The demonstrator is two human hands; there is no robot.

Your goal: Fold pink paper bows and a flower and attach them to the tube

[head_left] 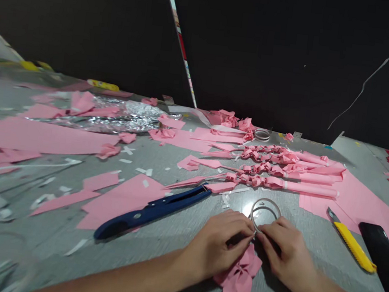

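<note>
A thin, narrow roll of tape stands tilted between my two hands, just above the table. My right hand is closed, thumb and fingers pinching the lower right of the ring. At its lower left edge the fingertips of my left hand are pinched together on the tape; the exact grip is partly hidden. Directly beneath my left fingers lies a folded pink paper flower with pointed petals, its upper left side covered by that hand.
Navy-handled scissors lie left of my hands. At right are a yellow box cutter and a black phone. Beyond my hands lie pink paper garlands, pink sheets, silver foil and another tape roll.
</note>
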